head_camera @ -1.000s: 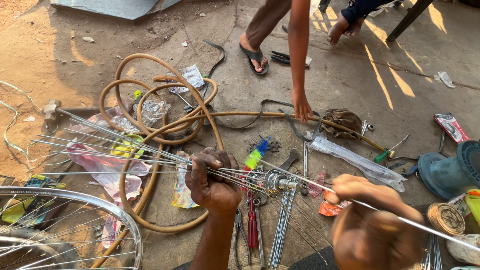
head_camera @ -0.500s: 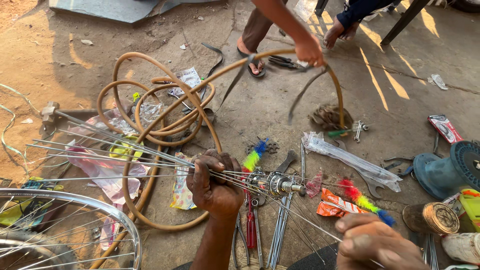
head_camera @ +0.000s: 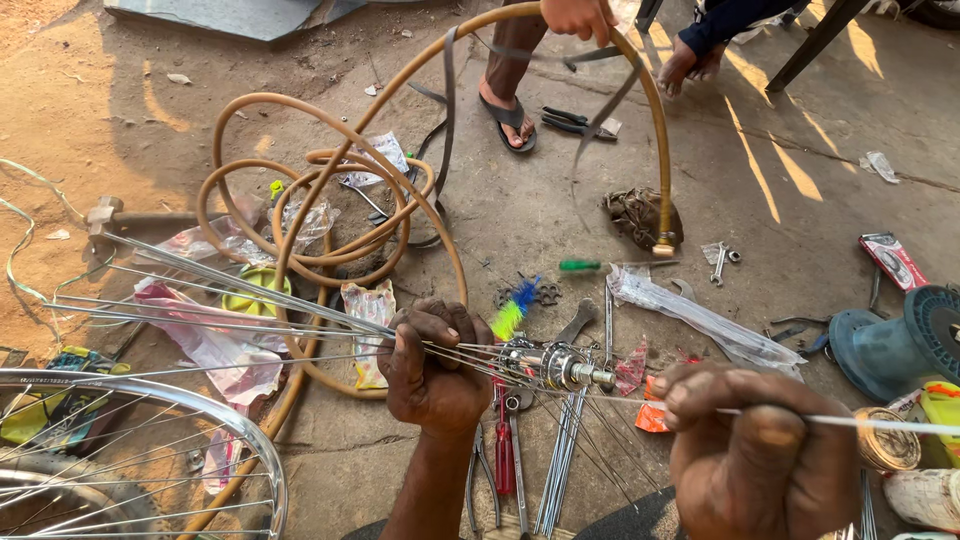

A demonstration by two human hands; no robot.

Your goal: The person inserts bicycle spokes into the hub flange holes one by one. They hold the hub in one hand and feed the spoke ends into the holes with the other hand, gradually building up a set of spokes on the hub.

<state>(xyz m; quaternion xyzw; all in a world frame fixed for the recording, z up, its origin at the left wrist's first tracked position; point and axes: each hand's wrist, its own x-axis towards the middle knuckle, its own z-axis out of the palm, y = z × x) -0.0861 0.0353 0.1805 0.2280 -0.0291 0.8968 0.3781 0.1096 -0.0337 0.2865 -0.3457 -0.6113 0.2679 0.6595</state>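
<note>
Nearest the camera, the right hand (head_camera: 765, 450) pinches 1 thin spoke (head_camera: 880, 424) between thumb and fingers; the spoke runs from the hub out past the hand to the right. The left hand (head_camera: 432, 365) is closed in a fist around a bundle of spokes (head_camera: 250, 300) that fan leftward from the wheel hub (head_camera: 555, 365), which sits in the air between the 2 hands, just right of the left fist.

Under the hub, on the ground, lie red-handled pliers (head_camera: 503, 450) and loose spokes (head_camera: 560, 460). At lower left stands a wheel rim (head_camera: 262, 455) with its own spokes. At right, a blue spool (head_camera: 890, 345) holds nothing that can be made out.

Farther off, a clear plastic bag (head_camera: 690, 310), a green-handled screwdriver (head_camera: 582, 265) and a coiled tan hose (head_camera: 330, 210) lie on the concrete. Another person's hand (head_camera: 578, 15) grips the hose where it arches up, beside a foot in a sandal (head_camera: 508, 115).
</note>
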